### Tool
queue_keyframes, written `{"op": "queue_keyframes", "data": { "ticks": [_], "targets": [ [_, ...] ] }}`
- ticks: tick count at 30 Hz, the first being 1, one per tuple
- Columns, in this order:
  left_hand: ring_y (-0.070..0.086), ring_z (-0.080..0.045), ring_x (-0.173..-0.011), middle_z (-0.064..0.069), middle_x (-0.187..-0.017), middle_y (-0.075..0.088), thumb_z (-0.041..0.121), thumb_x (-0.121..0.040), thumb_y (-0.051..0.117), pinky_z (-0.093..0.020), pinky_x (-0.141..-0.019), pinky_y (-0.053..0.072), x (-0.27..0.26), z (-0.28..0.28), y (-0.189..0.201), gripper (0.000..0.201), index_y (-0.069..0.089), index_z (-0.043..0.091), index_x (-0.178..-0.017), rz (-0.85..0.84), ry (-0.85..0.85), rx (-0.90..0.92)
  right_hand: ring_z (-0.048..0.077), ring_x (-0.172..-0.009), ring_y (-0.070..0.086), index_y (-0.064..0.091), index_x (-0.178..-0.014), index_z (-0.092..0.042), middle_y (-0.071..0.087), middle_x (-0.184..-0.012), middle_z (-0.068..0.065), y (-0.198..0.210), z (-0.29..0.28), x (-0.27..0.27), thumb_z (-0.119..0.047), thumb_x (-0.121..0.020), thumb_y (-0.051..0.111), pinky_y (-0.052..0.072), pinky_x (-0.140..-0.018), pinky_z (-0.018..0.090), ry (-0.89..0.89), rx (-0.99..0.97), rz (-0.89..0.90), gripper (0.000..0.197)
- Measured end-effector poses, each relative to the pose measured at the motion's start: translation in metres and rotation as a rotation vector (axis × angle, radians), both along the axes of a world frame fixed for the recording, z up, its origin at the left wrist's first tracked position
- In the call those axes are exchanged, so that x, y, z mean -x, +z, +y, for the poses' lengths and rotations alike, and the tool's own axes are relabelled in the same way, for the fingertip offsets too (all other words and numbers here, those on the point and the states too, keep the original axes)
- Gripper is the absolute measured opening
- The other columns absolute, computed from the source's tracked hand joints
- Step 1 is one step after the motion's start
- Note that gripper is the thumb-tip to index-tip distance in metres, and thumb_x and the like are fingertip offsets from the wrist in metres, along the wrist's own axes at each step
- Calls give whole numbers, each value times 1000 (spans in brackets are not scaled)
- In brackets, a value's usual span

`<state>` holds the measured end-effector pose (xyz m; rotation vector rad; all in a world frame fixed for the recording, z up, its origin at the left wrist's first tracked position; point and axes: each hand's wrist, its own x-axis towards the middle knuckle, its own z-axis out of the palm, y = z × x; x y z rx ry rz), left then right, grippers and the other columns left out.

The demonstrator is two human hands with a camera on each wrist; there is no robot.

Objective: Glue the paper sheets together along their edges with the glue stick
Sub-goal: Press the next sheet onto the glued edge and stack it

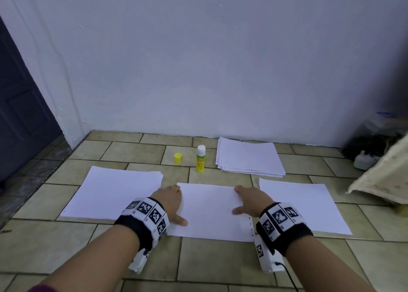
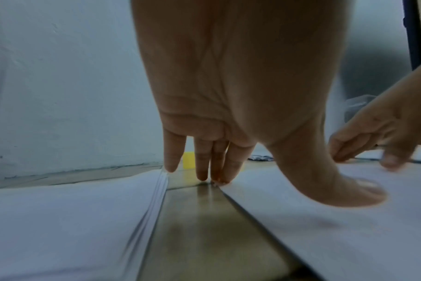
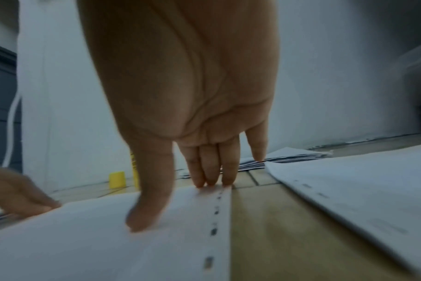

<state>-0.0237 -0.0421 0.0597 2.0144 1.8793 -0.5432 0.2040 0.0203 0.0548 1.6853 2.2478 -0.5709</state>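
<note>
A white paper sheet (image 1: 209, 210) with punched holes along its right edge lies on the tiled floor between my hands. My left hand (image 1: 171, 203) rests flat on its left edge, fingers straight, thumb (image 2: 349, 192) on the paper. My right hand (image 1: 248, 200) rests flat on its right edge, fingertips (image 3: 210, 180) near the hole strip (image 3: 215, 218). A glue stick (image 1: 201, 158) stands upright and uncapped behind the sheet, its yellow cap (image 1: 178, 158) on the floor to its left. Both hands hold nothing.
A stack of white sheets (image 1: 114, 192) lies to the left, another sheet (image 1: 302, 205) to the right, and a punched stack (image 1: 249, 157) at the back by the white wall. A cloth-covered object (image 1: 384, 181) and dark clutter (image 1: 371, 150) sit at the far right.
</note>
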Motion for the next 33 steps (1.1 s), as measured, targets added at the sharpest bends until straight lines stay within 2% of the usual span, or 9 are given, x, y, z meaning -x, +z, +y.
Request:
{"op": "queue_keyframes", "data": {
  "ticks": [4, 7, 9, 14, 19, 23, 26, 29, 33],
  "targets": [
    [34, -25, -131, -10, -142, 32, 59, -89, 53, -40, -101, 40, -11, 5, 8, 75, 43, 2, -137, 80, 2, -51, 25, -127, 38, 47, -132, -11, 45, -131, 9, -4, -6, 16, -31, -85, 70, 38, -102, 33, 115, -175, -157, 57],
    [38, -26, -130, -7, -148, 23, 33, -88, 65, -40, -100, 43, -24, 1, 1, 66, 36, 5, -139, -4, -81, -122, 28, -123, 37, 51, -125, -9, 44, -129, 11, -6, -15, 26, -13, -93, 53, 40, -96, 35, 156, -268, -212, 33],
    [31, -25, -138, -3, -157, 13, 15, -92, 58, -43, -104, 40, -30, -2, -7, 61, 29, 9, -145, -86, -184, -105, 30, -126, 37, 49, -124, -6, 44, -130, 14, -9, -22, 33, -10, -94, 44, 40, -97, 37, 141, -258, -209, 31],
    [46, -25, -121, -8, -132, 44, 33, -94, 55, -37, -96, 42, -32, -4, 2, 48, 44, 12, -136, -50, -232, -71, 30, -126, 38, 39, -133, -9, 44, -133, 11, -18, -33, 51, -53, -93, 46, 39, -97, 38, 51, -191, -114, 60],
    [56, -23, -111, -5, -124, 56, 26, -94, 57, -31, -90, 45, -29, -1, 5, 30, 59, 15, -122, -89, -201, -105, 32, -124, 40, 38, -132, -5, 43, -132, 13, -13, -37, 66, -55, -84, 60, 36, -99, 40, 164, -153, -103, 72],
    [39, -21, -129, -7, -140, 37, 42, -82, 71, -34, -105, 39, -24, -1, -6, 75, 35, 8, -140, -112, -140, -160, 31, -121, 43, 41, -127, -4, 44, -129, 12, -9, -35, 73, -44, -80, 71, 39, -97, 42, 279, -113, -56, 68],
    [10, -20, -147, -8, -160, 7, 50, -78, 72, -33, -118, 16, -19, 1, -11, 110, 6, 4, -152, -123, -108, -87, 28, -136, 30, 28, -144, -6, 31, -147, 10, -8, -28, 74, -31, -79, 75, 34, -108, 44, 370, -31, 10, 84],
    [1, -18, -149, -6, -162, -6, 53, -80, 69, -30, -118, 8, -15, 2, -13, 115, -5, 5, -153, -140, -85, -32, 25, -145, 17, 11, -152, -12, 7, -160, 3, -4, -21, 70, -28, -82, 73, 20, -116, 41, 418, 47, 56, 94],
    [-1, -19, -149, -8, -161, -8, 56, -81, 66, -30, -118, 8, -14, 0, -14, 114, -6, 3, -152, -151, -86, -28, 24, -139, 31, 18, -152, -24, 22, -157, -4, -13, -11, 50, -42, -81, 71, 30, -113, 39, 272, 62, 146, 90]
  ]
}}
